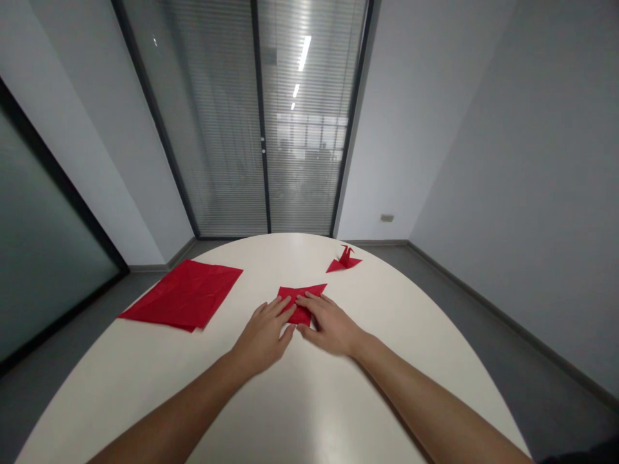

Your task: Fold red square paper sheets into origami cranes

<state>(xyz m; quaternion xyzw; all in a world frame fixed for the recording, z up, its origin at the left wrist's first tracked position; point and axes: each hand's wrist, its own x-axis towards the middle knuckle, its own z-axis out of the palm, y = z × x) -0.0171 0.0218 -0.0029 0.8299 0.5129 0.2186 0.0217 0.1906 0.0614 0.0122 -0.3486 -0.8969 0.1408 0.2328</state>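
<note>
A small folded red paper lies on the white round table in front of me. My left hand rests flat on its near left part, fingers stretched out and pressing it down. My right hand lies flat on its right side, fingers extended across the fold. Both hands touch the paper and nearly meet at its near corner, which they hide.
A stack of flat red paper sheets sits at the left of the table. A finished red paper crane stands at the far right of the table. Beyond the table are glass doors with blinds.
</note>
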